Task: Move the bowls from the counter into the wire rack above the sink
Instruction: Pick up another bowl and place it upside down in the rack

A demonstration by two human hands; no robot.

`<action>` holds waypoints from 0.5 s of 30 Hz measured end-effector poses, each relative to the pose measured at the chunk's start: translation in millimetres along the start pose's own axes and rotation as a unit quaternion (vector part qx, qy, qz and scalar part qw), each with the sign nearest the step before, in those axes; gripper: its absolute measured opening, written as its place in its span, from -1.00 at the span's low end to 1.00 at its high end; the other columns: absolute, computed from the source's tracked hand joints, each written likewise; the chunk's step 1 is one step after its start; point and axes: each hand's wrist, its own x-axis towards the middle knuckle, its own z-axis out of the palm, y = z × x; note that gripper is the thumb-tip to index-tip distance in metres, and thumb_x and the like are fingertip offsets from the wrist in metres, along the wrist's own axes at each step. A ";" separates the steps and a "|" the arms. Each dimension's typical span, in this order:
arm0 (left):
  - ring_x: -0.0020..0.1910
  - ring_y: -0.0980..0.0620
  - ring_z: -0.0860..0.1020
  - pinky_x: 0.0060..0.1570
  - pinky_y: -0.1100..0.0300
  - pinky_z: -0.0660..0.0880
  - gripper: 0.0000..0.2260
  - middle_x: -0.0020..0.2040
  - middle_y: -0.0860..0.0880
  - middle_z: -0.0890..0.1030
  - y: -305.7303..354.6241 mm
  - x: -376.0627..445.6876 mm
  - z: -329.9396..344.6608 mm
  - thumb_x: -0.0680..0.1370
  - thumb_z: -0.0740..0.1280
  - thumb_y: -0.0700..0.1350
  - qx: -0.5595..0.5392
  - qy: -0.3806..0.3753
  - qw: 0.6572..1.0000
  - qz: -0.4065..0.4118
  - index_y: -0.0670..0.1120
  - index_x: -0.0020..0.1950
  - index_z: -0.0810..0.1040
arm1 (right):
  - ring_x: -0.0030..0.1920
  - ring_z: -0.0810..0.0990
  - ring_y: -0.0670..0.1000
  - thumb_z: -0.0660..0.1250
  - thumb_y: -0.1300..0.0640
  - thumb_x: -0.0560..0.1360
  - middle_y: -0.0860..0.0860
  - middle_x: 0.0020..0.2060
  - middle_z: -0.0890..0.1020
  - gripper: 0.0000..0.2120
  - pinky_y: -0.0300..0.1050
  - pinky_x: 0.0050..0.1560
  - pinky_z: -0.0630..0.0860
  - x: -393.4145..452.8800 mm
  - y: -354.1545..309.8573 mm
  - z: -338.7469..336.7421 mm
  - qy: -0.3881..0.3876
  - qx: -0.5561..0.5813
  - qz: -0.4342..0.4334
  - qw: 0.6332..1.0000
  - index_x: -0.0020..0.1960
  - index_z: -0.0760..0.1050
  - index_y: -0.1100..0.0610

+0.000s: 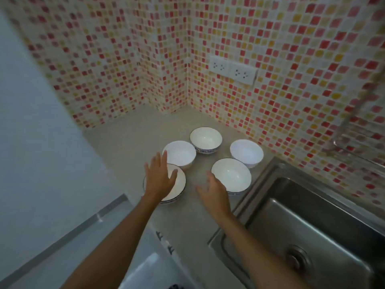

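Several white bowls stand upright on the beige counter [129,142]. My left hand [159,178] hovers open over the near-left bowl [178,184], which has a dark rim; whether it touches is unclear. My right hand [214,195] is open, fingers spread, just left of the near-right dark-rimmed bowl [232,176]. Behind stand a plain white bowl [180,153], a blue-patterned bowl [205,139] and another plain white bowl [246,152]. The wire rack [358,142] shows blurred at the right edge, above the sink.
A steel sink [312,226] with a drain lies at the lower right. Mosaic-tiled walls form a corner behind the bowls, with a white socket strip [233,72] on the right wall. A pale wall stands at the left. The counter's front edge runs by my left forearm.
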 end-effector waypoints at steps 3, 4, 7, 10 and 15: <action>0.53 -0.15 0.08 0.45 -0.20 -0.09 -0.39 0.55 -0.18 0.12 -45.2 4.3 0.7 0.59 0.20 0.04 -0.039 -0.016 0.997 -0.065 -0.12 0.54 0.02 | 0.22 0.51 0.16 0.35 -0.11 0.49 0.16 0.20 0.54 -0.44 0.00 0.13 0.47 11.9 -12.6 40.0 -0.024 -0.001 0.017 1.000 0.38 0.32 0.12; 0.53 -0.13 0.08 0.45 -0.19 -0.07 -0.39 0.55 -0.17 0.13 -56.4 6.1 2.8 0.59 0.20 0.03 -0.051 -0.026 0.995 -0.076 -0.13 0.54 0.02 | 0.20 0.51 0.17 0.34 -0.12 0.49 0.17 0.19 0.54 -0.44 0.00 0.10 0.47 16.1 -14.1 50.7 -0.028 -0.008 0.018 0.999 0.38 0.31 0.12; 0.53 -0.12 0.09 0.46 -0.18 0.00 -0.39 0.55 -0.16 0.13 -79.8 13.5 10.8 0.59 0.19 0.05 -0.068 -0.052 0.992 -0.095 -0.14 0.54 0.01 | 0.15 0.53 0.19 0.31 -0.16 0.50 0.16 0.15 0.54 -0.48 0.01 0.02 0.47 31.7 -19.7 69.2 -0.017 -0.023 0.026 0.999 0.33 0.33 0.11; 0.53 -0.09 0.09 0.47 -0.15 -0.01 -0.40 0.56 -0.13 0.11 -84.5 27.3 14.6 0.61 0.15 0.06 -0.085 -0.076 0.990 -0.086 -0.13 0.54 0.00 | 0.11 0.54 0.18 0.28 -0.16 0.51 0.15 0.10 0.55 -0.53 -0.03 -0.02 0.45 54.5 -22.8 73.7 0.006 -0.004 0.051 0.999 0.29 0.36 0.09; 0.52 -0.07 0.15 0.47 -0.17 0.00 -0.47 0.55 -0.09 0.16 -79.3 64.6 19.9 0.63 0.05 0.09 -0.124 -0.128 0.982 -0.068 -0.10 0.54 0.05 | 0.26 0.47 0.21 0.21 -0.18 0.54 0.18 0.26 0.49 -0.45 0.07 0.19 0.42 90.6 -27.8 80.7 -0.001 -0.021 0.077 0.997 0.44 0.26 0.06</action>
